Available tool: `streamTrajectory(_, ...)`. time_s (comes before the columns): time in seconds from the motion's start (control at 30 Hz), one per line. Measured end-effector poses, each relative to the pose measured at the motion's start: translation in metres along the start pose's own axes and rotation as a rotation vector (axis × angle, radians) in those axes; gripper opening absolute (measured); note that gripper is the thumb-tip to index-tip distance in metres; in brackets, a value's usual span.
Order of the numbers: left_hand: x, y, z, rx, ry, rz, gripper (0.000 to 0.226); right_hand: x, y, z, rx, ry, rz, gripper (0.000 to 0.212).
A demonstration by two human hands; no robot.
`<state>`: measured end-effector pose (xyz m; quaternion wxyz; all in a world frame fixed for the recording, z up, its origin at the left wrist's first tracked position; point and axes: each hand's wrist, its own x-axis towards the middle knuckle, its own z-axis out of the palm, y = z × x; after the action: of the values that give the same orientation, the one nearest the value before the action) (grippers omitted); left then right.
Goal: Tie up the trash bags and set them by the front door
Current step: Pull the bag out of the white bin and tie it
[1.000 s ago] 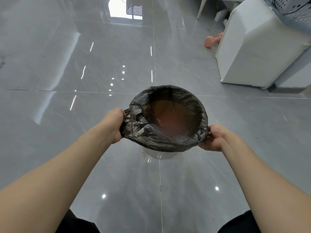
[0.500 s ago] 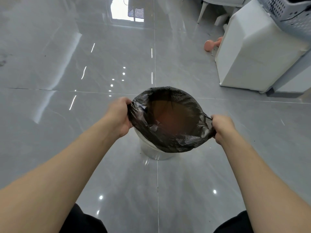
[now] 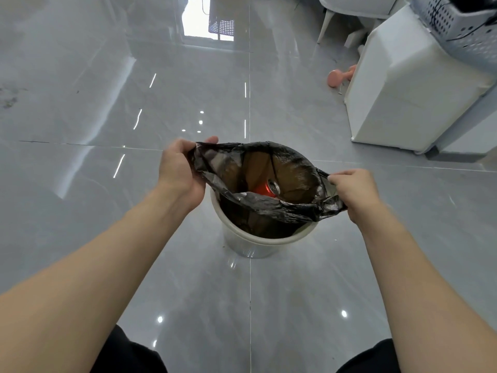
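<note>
A thin black trash bag [image 3: 271, 208] lines a small white bin [image 3: 250, 242] standing on the grey tiled floor in front of me. The bag's rim is lifted off the bin's edge and stretched between my hands. My left hand [image 3: 180, 170] grips the rim's left side, and my right hand [image 3: 355, 189] pinches its right side. The bag's mouth is open, and a red drink can [image 3: 266, 188] lies inside.
A white cabinet [image 3: 411, 84] stands at the right with a perforated grey basket [image 3: 462, 25] on top. A pink dumbbell [image 3: 340, 76] lies on the floor beside it. White chair legs [image 3: 325, 22] show at the back. Glossy floor stretches left and ahead.
Both hands have pulled the bag's rim up and off the bin, so the white rim now shows. The bag's mouth has narrowed and the can inside has come into sight.
</note>
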<state>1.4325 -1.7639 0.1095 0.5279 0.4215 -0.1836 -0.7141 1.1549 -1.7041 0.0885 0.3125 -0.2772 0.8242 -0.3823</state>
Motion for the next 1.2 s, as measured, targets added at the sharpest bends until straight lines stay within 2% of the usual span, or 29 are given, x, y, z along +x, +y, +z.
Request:
streamTrajectory(0.07, -0.001, 0.001, 0.001, -0.029, -0.020, -0.003, 0.032, -0.001, 0.000, -0.001, -0.017, 0.003, 0.007, 0.020)
streamTrajectory(0.17, -0.002, 0.005, -0.001, -0.098, -0.026, -0.014, 0.032, -0.001, -0.004, 0.000, 0.114, -0.024, 0.016, 0.020)
streamTrajectory(0.37, -0.010, 0.008, 0.004, -0.141, -0.033, -0.020, 0.044, 0.003, -0.012, -0.002, 0.707, -0.165, 0.136, 0.016)
streamTrajectory(0.47, -0.009, 0.007, 0.004, -0.165, -0.045, -0.037, 0.044, -0.002, -0.017, -0.005, 0.918, -0.297, 0.195, 0.030)
streamTrajectory(0.63, -0.007, 0.007, 0.004, -0.209, -0.069, -0.031, 0.046, -0.006, -0.019, -0.006, 1.052, -0.334, 0.164, 0.037)
streamTrajectory(0.8, -0.008, 0.010, 0.004, -0.221, -0.066, -0.022, 0.038, -0.008, -0.020, -0.009, 1.123, -0.316, 0.151, 0.023)
streamTrajectory(0.87, -0.010, 0.011, 0.006, -0.169, -0.044, -0.004, 0.034, -0.008, -0.020, -0.011, 1.146, -0.274, 0.162, 0.026)
streamTrajectory(0.93, -0.011, 0.011, 0.007, -0.040, -0.005, -0.006, 0.024, -0.007, -0.020, -0.012, 1.154, -0.161, 0.194, 0.034)
streamTrajectory(1.03, -0.004, 0.005, 0.001, 0.449, 0.097, 0.110, 0.023, -0.002, -0.016, -0.011, 0.999, 0.066, 0.198, 0.029)
streamTrajectory(1.13, -0.002, 0.001, -0.005, 0.877, 0.158, 0.253, 0.011, 0.002, -0.010, -0.013, 0.617, 0.230, 0.164, 0.023)
streamTrajectory(1.2, -0.003, 0.002, -0.009, 1.141, 0.200, 0.273, 0.018, 0.001, -0.006, -0.016, 0.297, 0.288, 0.093, 0.022)
